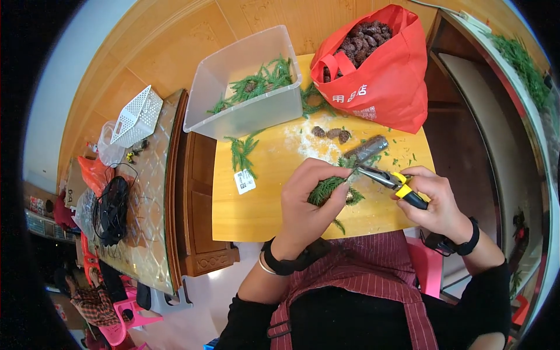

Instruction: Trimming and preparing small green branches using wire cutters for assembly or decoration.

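Over the front of the yellow table, my left hand (312,195) pinches a green artificial pine sprig (328,189) between thumb and fingers. My right hand (429,198) grips a pair of pliers (402,186) with yellow and black handles. The metal jaws of the pliers reach the top of the sprig, beside my left fingertips; whether they are closed on it I cannot tell. Just beyond the jaws lies a dark roll, perhaps wire (366,150). Several small brown pine cones (333,134) rest farther back, by a patch of white powder.
A translucent plastic bin (251,119) with green sprigs stands at the back left. Beside it, a red bag (388,87) holds many pine cones. A loose sprig (240,153) and a white tag (245,181) lie left. Another table (146,204) carries a white basket (138,116) and black cables.
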### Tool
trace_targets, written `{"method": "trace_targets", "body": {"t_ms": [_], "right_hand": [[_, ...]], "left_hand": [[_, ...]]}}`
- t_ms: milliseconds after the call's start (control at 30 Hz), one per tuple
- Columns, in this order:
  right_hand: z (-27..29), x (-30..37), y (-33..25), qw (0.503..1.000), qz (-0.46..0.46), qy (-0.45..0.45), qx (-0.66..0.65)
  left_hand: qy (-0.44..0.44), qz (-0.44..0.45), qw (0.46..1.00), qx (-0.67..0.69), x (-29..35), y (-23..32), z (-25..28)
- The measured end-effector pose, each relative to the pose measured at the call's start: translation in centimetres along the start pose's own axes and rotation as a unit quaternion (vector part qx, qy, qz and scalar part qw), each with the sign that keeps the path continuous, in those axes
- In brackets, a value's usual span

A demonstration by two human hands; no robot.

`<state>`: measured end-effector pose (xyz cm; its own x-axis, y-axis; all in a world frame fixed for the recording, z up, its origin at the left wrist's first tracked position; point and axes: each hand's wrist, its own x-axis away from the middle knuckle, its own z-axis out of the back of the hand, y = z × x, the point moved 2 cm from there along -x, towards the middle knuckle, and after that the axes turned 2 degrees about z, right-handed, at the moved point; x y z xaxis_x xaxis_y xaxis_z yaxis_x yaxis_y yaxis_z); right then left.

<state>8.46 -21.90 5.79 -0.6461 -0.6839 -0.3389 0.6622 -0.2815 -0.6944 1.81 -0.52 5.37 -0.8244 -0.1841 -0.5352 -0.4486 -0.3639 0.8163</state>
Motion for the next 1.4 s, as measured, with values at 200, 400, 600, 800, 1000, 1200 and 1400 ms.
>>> {"method": "trace_targets", "body": {"t_ms": [200,400,600,800,1000,1200,1400], "right_hand": [[-0.1,0.0,-0.2,1.000,0.001,0.004,0.007],[0.1,-0.1,-0.3,1.000,0.027,-0.002,0.017],[0.1,-0.2,-0.5,0.999,0.035,0.006,0.027],[0.2,-0.3,-0.6,0.999,0.042,0.007,0.034],[0.3,-0.4,-0.5,0.999,0.048,-0.003,0.013],[0.8,-0.6,-1.1,0.998,0.020,-0.050,-0.013],[2.0,-0.6,-0.8,0.969,-0.103,-0.205,-0.091]], "left_hand": [[0.009,0.012,0.999,0.028,0.0,0.1,0.0],[0.003,0.007,1.000,0.024,0.0,0.2,0.1],[0.001,0.006,0.999,0.037,0.0,0.2,0.2],[-0.003,0.000,0.999,0.033,0.0,0.2,0.3],[-0.008,0.006,0.999,0.044,0.0,0.2,0.3],[-0.034,0.023,0.996,0.076,-0.1,-0.3,0.6],[-0.071,0.022,0.992,0.102,-0.3,-0.5,1.0]]}}
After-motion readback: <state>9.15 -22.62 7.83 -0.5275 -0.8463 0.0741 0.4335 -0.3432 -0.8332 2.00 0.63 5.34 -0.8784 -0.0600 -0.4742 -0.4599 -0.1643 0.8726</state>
